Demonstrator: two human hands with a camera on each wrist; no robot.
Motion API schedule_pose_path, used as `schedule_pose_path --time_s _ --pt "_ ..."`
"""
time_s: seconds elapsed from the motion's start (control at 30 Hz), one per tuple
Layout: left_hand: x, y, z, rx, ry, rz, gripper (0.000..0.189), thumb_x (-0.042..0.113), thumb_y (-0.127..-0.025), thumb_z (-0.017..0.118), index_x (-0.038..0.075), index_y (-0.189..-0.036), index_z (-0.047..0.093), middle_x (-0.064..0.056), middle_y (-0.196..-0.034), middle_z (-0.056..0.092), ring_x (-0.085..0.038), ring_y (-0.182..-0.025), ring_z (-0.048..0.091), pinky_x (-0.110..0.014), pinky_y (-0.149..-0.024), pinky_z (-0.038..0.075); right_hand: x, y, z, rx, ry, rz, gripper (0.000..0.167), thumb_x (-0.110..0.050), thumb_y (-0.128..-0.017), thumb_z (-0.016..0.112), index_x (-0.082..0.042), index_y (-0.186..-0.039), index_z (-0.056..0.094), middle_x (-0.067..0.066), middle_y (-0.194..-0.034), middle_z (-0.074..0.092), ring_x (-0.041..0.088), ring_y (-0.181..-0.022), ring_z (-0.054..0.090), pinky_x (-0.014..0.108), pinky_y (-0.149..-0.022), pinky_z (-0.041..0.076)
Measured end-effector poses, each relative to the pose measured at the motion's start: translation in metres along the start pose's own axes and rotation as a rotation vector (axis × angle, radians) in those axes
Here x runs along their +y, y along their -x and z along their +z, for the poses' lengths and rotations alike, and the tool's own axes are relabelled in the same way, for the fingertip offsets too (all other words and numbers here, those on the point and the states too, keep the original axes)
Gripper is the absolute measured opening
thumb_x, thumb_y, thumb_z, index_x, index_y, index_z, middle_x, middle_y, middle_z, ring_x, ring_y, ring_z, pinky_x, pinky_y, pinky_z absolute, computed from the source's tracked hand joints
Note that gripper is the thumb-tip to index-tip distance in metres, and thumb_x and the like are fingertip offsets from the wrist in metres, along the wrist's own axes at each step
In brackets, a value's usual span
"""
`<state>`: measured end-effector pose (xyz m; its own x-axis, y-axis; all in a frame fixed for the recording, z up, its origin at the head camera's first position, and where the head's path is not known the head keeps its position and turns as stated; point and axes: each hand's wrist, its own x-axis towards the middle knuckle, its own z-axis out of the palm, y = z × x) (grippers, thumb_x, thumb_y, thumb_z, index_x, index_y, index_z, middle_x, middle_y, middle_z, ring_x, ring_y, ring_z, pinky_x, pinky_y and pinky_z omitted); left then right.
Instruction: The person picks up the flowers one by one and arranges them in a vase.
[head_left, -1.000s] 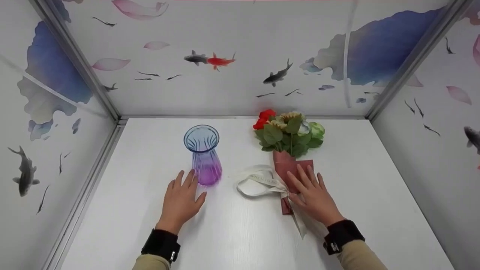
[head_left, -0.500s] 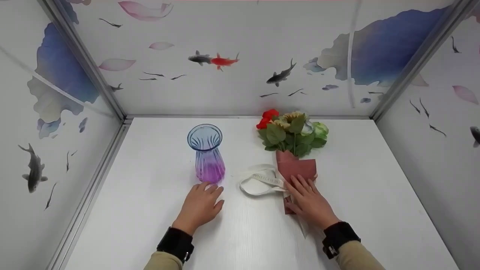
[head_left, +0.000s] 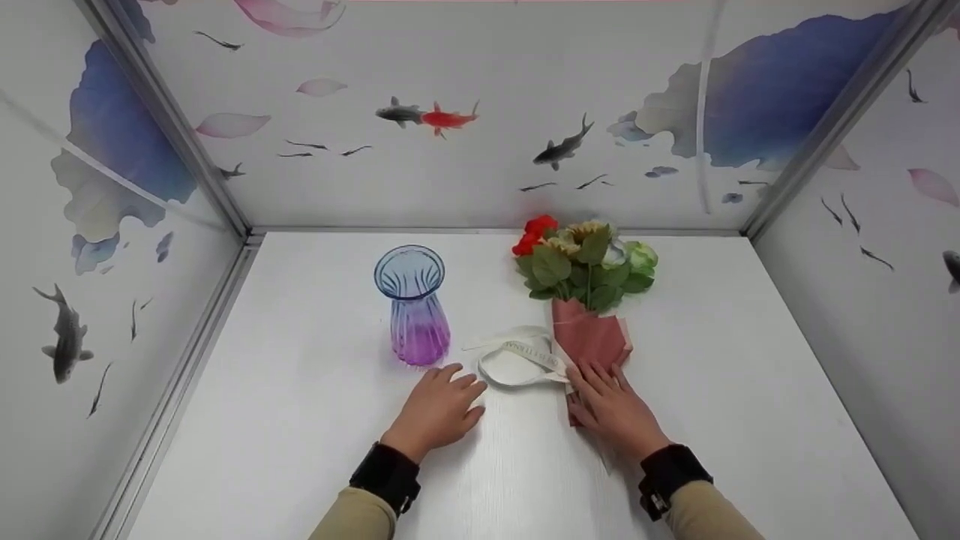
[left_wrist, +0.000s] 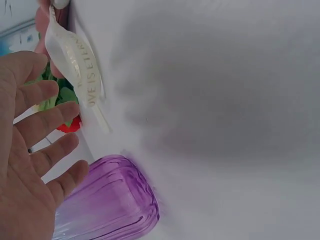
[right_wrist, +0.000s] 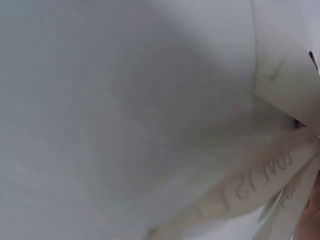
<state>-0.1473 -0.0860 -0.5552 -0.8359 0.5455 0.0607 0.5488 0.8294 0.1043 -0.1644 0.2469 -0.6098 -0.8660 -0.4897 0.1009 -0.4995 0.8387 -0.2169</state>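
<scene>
In the head view a ribbed glass vase (head_left: 418,322), blue at the top and purple below, stands upright left of centre. My left hand (head_left: 437,405) reaches just in front of its base, fingers loosely spread and holding nothing; the left wrist view shows the bare palm (left_wrist: 27,185) beside the purple glass (left_wrist: 112,197). To the right lies a bouquet (head_left: 589,337) of red, yellow, white and green flowers in dusty-red paper. Across its wrapped stem my right hand (head_left: 619,412) grips the paper, thumb at the left side. That hand hides the lower wrapping.
A white lettered ribbon (head_left: 517,364) loops out left from the bouquet, close to the left fingertips. Panels printed with fish and petals (head_left: 465,180) enclose the white table (head_left: 300,450) at the back and both sides.
My left hand has moved right from beside the vase to in front of it. My right hand has closed down on the bouquet's paper, whose upper right corner has turned over.
</scene>
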Motion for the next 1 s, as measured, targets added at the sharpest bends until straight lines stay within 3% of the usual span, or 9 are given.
schedule_pose_path --time_s 0.27,0.47,0.77,0.9,1.0 --pt "0.018 -0.016 0.008 0.042 -0.016 0.071 0.034 0.037 -0.102 0.060 0.021 -0.130 0.069 0.001 -0.129 0.069 -0.027 -0.130 0.056 -0.046 -0.105 0.047 -0.001 0.004 0.009 0.024 -0.041 0.019 0.061 -0.033 -0.104 0.059 -0.008 -0.156 0.042 0.021 -0.160 0.039 0.039 -0.148 0.036 0.060 -0.120 0.027" --pt "0.030 -0.026 0.012 -0.003 -0.006 0.064 0.036 0.037 -0.102 0.059 0.022 -0.134 0.065 0.002 -0.132 0.067 -0.027 -0.132 0.054 -0.046 -0.107 0.046 -0.004 0.004 0.010 0.015 -0.072 0.054 0.061 -0.033 -0.104 0.059 -0.009 -0.157 0.041 0.020 -0.161 0.038 0.038 -0.150 0.034 0.057 -0.121 0.027" --pt "0.036 -0.043 0.030 -0.066 -0.008 -0.026 0.065 0.041 -0.101 0.062 0.017 -0.157 0.040 -0.006 -0.162 0.040 -0.037 -0.147 0.037 -0.051 -0.113 0.040 -0.007 0.000 0.008 0.019 -0.069 0.057 0.059 -0.030 -0.102 0.062 -0.007 -0.154 0.046 0.022 -0.158 0.042 0.040 -0.147 0.038 0.056 -0.119 0.031" --pt "0.034 -0.047 0.037 -0.081 0.042 -0.092 0.074 0.042 -0.099 0.064 0.015 -0.160 0.033 -0.010 -0.166 0.031 -0.043 -0.148 0.033 -0.054 -0.115 0.037 -0.007 0.001 0.008 0.030 -0.076 0.053 0.059 -0.028 -0.101 0.063 -0.007 -0.153 0.046 0.023 -0.157 0.043 0.040 -0.146 0.040 0.056 -0.118 0.034" --pt "0.031 -0.049 0.040 -0.065 0.079 -0.144 0.076 0.041 -0.098 0.067 0.012 -0.160 0.033 -0.014 -0.164 0.033 -0.047 -0.145 0.037 -0.057 -0.113 0.038 -0.007 0.002 0.007 0.038 -0.090 0.053 0.058 -0.027 -0.101 0.063 -0.006 -0.153 0.047 0.023 -0.156 0.043 0.040 -0.146 0.040 0.055 -0.117 0.035"
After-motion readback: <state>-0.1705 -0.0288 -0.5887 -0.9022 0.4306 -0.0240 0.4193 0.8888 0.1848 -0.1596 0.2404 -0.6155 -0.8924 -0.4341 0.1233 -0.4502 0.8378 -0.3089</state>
